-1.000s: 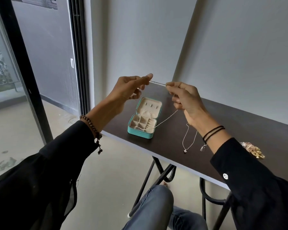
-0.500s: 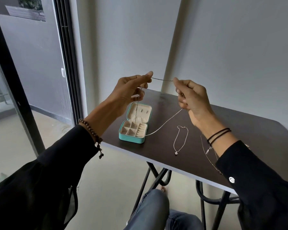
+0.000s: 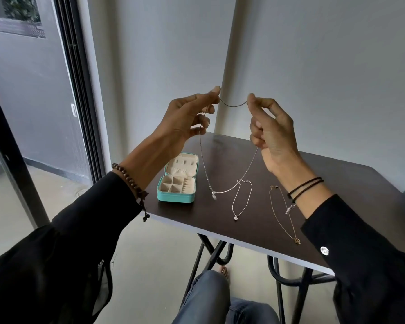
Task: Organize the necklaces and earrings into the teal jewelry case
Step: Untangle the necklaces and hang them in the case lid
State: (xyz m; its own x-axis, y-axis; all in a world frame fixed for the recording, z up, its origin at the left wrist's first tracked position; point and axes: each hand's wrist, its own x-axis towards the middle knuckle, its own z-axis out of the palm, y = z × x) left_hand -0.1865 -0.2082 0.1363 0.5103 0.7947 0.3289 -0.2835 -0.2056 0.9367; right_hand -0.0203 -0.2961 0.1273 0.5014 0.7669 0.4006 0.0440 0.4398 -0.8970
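Observation:
Both hands hold a thin silver necklace [image 3: 234, 105] up above the table. My left hand [image 3: 187, 120] pinches one part of the chain, my right hand [image 3: 270, 129] pinches another, and a short span sags between them. The rest hangs in a loop, with its pendant [image 3: 214, 195] low near the tabletop. The teal jewelry case [image 3: 176, 197] stands open on the table's left front corner, its cream compartments showing. A second silver necklace [image 3: 243, 202] and a gold necklace [image 3: 284, 216] lie flat on the table.
The dark table [image 3: 351, 190] stands against a grey wall, its front edge close to me. A glass sliding door is on the left. My knees in jeans [image 3: 206, 298] show under the table beside its black metal legs.
Both hands rose and moved apart, lifting the chain out of the case so that it hangs free over the table. The view shifted; the gold necklace came into sight.

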